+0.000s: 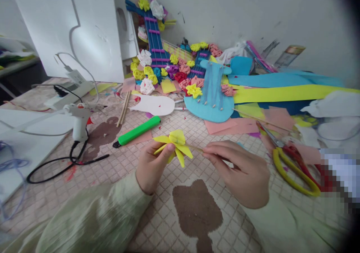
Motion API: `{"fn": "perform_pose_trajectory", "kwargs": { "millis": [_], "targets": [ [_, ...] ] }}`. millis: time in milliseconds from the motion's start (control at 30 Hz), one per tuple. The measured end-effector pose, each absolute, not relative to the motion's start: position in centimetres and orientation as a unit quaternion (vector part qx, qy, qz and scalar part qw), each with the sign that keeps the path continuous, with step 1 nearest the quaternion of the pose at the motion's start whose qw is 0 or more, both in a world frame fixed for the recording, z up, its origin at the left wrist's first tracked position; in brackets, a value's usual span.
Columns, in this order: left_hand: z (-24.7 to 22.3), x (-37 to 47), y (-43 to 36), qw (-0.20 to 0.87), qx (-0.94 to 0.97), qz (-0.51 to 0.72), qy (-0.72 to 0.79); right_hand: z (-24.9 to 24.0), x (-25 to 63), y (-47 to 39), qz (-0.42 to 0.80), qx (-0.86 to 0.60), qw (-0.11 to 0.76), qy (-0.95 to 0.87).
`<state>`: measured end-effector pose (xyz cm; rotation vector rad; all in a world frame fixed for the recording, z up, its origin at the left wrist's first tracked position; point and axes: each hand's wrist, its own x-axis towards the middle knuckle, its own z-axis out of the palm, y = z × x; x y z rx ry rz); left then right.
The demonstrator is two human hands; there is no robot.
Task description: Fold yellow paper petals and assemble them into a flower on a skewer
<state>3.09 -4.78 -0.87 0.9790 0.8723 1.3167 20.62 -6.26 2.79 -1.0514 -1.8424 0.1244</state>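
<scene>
Left hand [152, 166] pinched a yellow paper flower [176, 144] above the patterned mat [112, 163], while the right hand [242, 170] gripped the thin wooden stick [197, 148] entering it. Beyond lay a green utility knife [137, 132], a glue gun [80, 118] and scissors [292, 163].

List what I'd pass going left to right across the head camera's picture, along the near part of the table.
Glue gun → green utility knife → left hand → yellow paper flower → right hand → yellow-handled scissors.
</scene>
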Motion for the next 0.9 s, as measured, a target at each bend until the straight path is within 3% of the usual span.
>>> {"fn": "perform_pose_trajectory", "kwargs": {
  "millis": [900],
  "targets": [
    [-1.23, 3.27, -4.91, 0.583, 0.420, 0.564, 0.407, 2.30, 20.62, -6.41, 0.121, -0.437, 0.482, -0.749]
  ]
}}
